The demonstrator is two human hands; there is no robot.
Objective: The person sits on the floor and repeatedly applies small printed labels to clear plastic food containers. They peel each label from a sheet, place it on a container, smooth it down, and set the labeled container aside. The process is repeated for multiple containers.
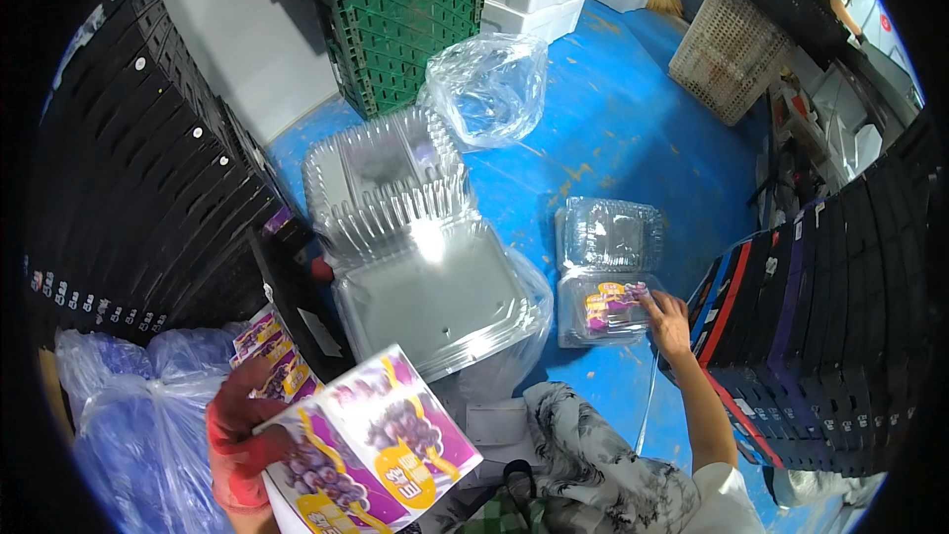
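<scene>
The left hand (240,430), in a red glove, is closed on a stack of glossy white and purple printed cards showing grapes (371,455), thumb on top and fingers beneath, held low at the person's left. More of the same cards (269,346) lie just behind it, next to a blue plastic sack (138,415).

The bare right hand (668,321) reaches out with fingers spread flat, fingertips pressing one such card (613,302) lying in the lower half of an open clear plastic clamshell box (605,272) on the blue floor (633,129). The box's lid stands open behind it and holds nothing that can be made out.

Between the hands sits a tall nested stack of empty clear clamshell boxes (415,257), hinged open. Beyond it lie a crumpled clear plastic bag (489,89) and a green plastic crate (405,15). Black crates (148,188) are stacked on the left, dark folded crates (820,316) on the right.
</scene>
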